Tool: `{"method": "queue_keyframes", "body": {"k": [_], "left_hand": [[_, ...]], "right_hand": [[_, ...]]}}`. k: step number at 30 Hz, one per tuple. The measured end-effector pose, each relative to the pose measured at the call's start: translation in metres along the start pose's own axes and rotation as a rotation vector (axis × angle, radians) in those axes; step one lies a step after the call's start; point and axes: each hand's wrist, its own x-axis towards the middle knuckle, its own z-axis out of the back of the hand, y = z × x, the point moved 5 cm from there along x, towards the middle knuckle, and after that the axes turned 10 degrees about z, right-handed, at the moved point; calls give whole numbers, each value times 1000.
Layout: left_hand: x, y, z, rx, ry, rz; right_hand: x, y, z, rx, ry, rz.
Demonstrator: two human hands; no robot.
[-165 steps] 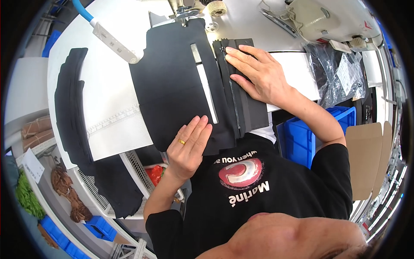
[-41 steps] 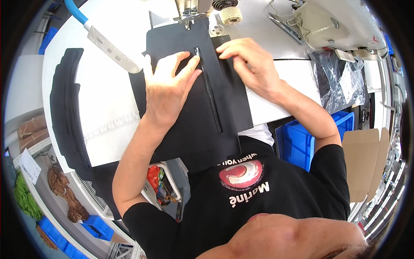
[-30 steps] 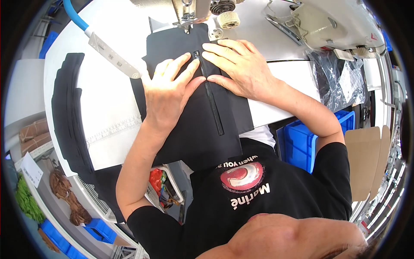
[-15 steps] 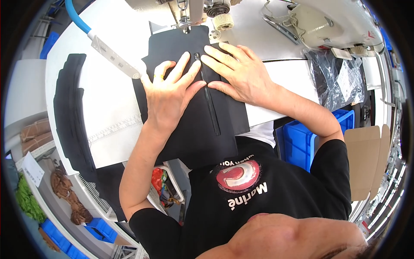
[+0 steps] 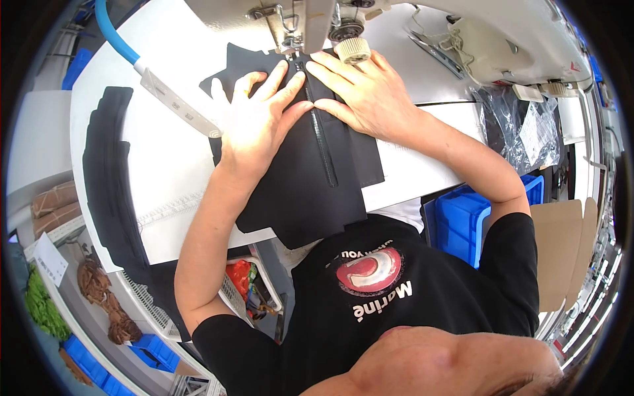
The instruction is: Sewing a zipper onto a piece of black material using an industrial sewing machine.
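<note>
Black fabric (image 5: 290, 191) lies on the white table, with a dark zipper (image 5: 321, 142) running lengthwise down it. My left hand (image 5: 254, 119) presses flat on the cloth to the left of the zipper, fingers spread. On the other side my right hand (image 5: 370, 92) lies on the fabric, fingers stretched toward the sewing machine. Both thumbs nearly meet over the zipper. The zipper's far end is close to the presser foot (image 5: 295, 54) of the sewing machine (image 5: 317, 26), which stands over the cloth's far edge.
A stack of black fabric pieces (image 5: 109, 178) hangs along the table's left side. A lamp-like white bar on a blue hose (image 5: 178, 102) reaches over the table. At right lie a plastic-wrapped packet (image 5: 522, 125), blue crates (image 5: 459, 221) and a cardboard box (image 5: 558, 254).
Both hands and the fabric have slid away from me, toward the machine. The zipper's far end is now nearly at the presser foot.
</note>
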Motion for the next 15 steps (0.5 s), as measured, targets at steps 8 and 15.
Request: {"method": "queue_keyframes", "body": {"k": [8,15], "left_hand": [[2,-1,4,-48,9,15],[1,-1,3,-89,-55,23]], "right_hand": [[4,-14,38,215,54,-5],[-115,-107,246,-350,-420,-358]]}}
